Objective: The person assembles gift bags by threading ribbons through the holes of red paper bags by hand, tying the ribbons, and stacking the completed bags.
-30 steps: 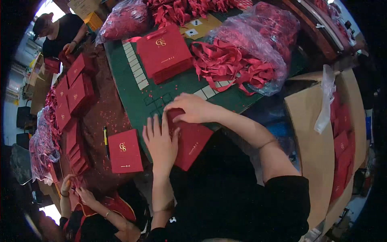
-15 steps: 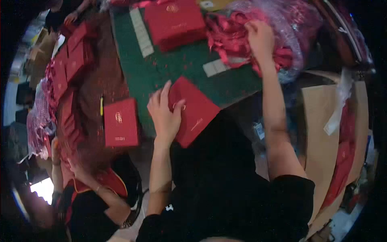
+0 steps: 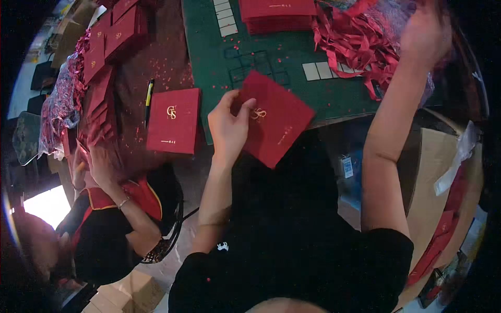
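Seen from the person's own head, looking down past a black shirt, the left hand (image 3: 229, 130) gripped a flat red paper bag (image 3: 276, 122) with a gold monogram, thumb pressed on its face and fingers curled behind its left edge. The bag hung tilted over the near edge of the green cutting mat (image 3: 282, 68), its lower corner past the table's rim; half a second earlier it had lain lower and flatter under the same hand. Just left of it, a second red bag (image 3: 174, 121) lay flat on the dark brown tabletop (image 3: 162, 57), with a yellow and black pen (image 3: 148, 99) beside its upper left corner. Further left, a co-worker's hand (image 3: 99, 164) worked near a row of stacked red bags (image 3: 112, 36) running up the table's far left side. The right hand (image 3: 425, 31) was raised high at the far right, above a heap of red ribbons (image 3: 360, 44) in clear plastic; it was blurred, so whether it was open or closed could not be told. Earlier it had reached down into the ribbons. A stack of red bags (image 3: 276, 13) sat at the mat's far edge.
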Tool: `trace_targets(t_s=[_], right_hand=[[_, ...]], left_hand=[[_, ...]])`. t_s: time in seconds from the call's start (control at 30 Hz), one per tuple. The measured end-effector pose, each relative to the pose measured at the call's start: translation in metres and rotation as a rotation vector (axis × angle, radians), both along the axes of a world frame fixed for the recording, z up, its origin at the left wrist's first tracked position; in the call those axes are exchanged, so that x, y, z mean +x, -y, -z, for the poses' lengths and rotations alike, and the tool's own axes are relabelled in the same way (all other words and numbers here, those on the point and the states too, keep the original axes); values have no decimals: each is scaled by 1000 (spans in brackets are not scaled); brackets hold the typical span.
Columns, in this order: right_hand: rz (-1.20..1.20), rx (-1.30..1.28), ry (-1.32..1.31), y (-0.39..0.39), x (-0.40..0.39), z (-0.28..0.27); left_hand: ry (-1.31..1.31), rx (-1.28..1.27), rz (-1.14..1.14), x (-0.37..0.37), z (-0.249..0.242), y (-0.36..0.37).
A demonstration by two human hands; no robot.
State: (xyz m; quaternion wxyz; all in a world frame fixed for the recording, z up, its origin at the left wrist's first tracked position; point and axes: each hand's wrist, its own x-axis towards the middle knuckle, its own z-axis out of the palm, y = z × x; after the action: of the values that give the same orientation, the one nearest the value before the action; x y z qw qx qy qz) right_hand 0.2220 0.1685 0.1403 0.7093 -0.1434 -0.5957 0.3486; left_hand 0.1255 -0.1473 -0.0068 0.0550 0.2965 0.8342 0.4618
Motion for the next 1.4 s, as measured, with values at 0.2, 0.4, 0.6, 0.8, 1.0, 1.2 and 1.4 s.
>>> trace_targets(t_s=[0.2,0.4,0.6,0.8,1.0,1.2,1.4], right_hand=[[-291,86,45,74,34,-34],[-671,-210,437,159,39,-4],[-964,-184,742,179,-30,105],[-974,-233,760,189,-40,136],[-911,-54,846,186,-39,139],[-842,-4,829,192,-42,147],[-771,49,892,198,-44,134]], left_hand=[[629,336,10,-13,-1,17],[636,429,-95,-8,-3,16],[656,411,-87,-12,-1,16],[632,400,-98,-12,-1,16],[648,413,-112,-10,1,13],[574,323,-107,-9,-2,13],[417,321,-73,0,-8,13]])
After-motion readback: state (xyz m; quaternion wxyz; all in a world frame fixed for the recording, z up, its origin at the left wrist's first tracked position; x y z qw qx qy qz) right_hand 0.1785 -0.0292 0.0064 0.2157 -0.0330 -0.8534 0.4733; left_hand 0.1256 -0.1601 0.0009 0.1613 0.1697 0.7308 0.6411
